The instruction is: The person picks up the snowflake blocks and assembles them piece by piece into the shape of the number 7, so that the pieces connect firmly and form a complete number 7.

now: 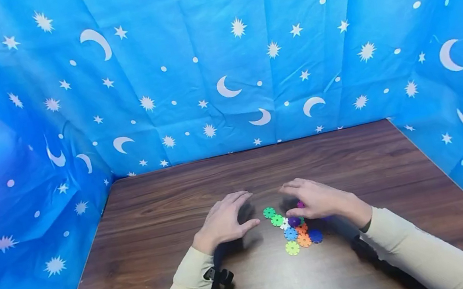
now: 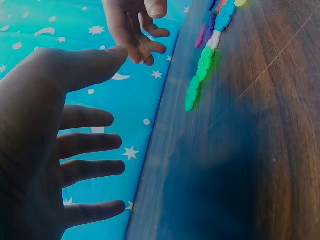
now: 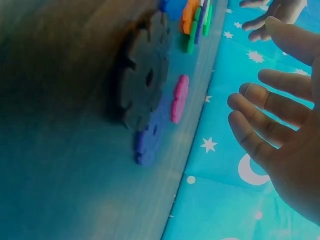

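Note:
Several notched plastic discs lie on the table in a loose cluster: green discs [image 1: 269,213], a light blue disc [image 1: 291,234], orange discs [image 1: 304,240], a yellow-green disc [image 1: 292,248] and a dark blue disc [image 1: 315,236]. My left hand [image 1: 225,221] hovers left of them, fingers spread and relaxed, holding nothing. Above the cluster's right side, my right hand [image 1: 318,200] has its fingers loosely extended and partly covers a purple disc [image 1: 294,221]. In the right wrist view a dark disc [image 3: 145,75] and a pink disc [image 3: 180,99] lie below the right palm [image 3: 295,165].
The brown wooden table [image 1: 153,199] fills the lower scene. Blue cloth [image 1: 181,70] with moons and stars hangs behind it and along both sides. A small black device [image 1: 225,277] is strapped at the left wrist.

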Motion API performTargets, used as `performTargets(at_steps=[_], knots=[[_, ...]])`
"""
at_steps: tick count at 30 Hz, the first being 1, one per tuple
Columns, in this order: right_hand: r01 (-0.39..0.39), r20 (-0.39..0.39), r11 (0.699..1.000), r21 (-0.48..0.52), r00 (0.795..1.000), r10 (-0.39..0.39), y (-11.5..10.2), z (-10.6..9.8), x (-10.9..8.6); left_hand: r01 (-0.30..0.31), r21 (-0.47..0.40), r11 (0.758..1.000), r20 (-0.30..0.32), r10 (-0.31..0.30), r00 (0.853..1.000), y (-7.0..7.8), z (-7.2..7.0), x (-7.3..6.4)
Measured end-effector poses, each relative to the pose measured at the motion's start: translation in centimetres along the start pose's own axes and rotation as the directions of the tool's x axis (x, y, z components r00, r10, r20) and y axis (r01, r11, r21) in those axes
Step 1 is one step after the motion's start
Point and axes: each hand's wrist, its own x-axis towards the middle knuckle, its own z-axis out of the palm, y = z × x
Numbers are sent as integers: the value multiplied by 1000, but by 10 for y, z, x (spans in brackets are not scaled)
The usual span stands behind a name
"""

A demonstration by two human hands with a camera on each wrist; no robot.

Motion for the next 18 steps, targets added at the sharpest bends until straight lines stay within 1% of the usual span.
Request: performTargets(at_steps=[6,11,13,18], knots=[[27,16,1000,3,1000,-27,2,7,3,-5,0,1000,39,5,999,3,5,9],[62,32,998,0,998,-62,1,12,4,-49,10,999,67,48,997,7,11,18],[63,50,998,8,997,-64,0,14,4,-61,7,998,81,60,995,9,13,20],[46,98,998,41,994,-50,-3,15,4,-67,-29,997,106,70,992,12,17,24]])
